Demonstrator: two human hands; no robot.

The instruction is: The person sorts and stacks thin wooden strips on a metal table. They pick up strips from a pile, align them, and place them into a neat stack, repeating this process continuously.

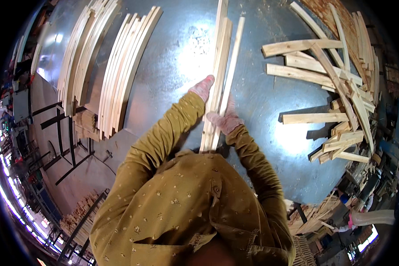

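Several long, pale wooden strips lie lengthwise in front of me on a grey metal table, their near ends close to my body. One thinner strip slants away slightly from the others at the right, with a narrow gap at its far end. My left hand is closed against the left side of the bundle, its fingers partly hidden. Nearer to me, my right hand grips from the right side, its thumb laid across the strips and its other fingers mostly out of sight.
Two stacks of curved strips, a nearer one and a farther one, stand at the left of the metal table. Loose wooden pieces pile up crosswise on the right. Black metal frames stand on the floor at the left.
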